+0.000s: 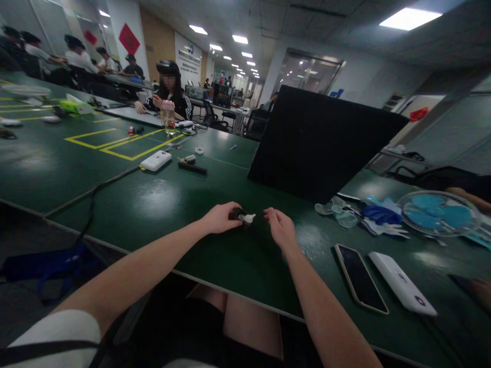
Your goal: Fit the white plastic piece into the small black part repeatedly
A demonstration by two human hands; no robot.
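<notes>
Over the green table (215, 266), my left hand (220, 219) grips a small dark part, which looks like a little motor assembly (241, 216), between thumb and fingers. A white knob-like piece (249, 218) sticks out of its right side. A short gap to the right separates it from my right hand (280, 226), whose thumb and fingertips are pinched together. Whatever may be between those fingertips is too small to make out.
A large black panel (322, 145) stands tilted behind my hands. To the right lie clear fan blades (339, 212), blue-and-white gloves (383, 217), a fan with blue blades (439, 212), a phone (360, 278) and a white power bank (402, 283). Another person (169, 94) sits across the table.
</notes>
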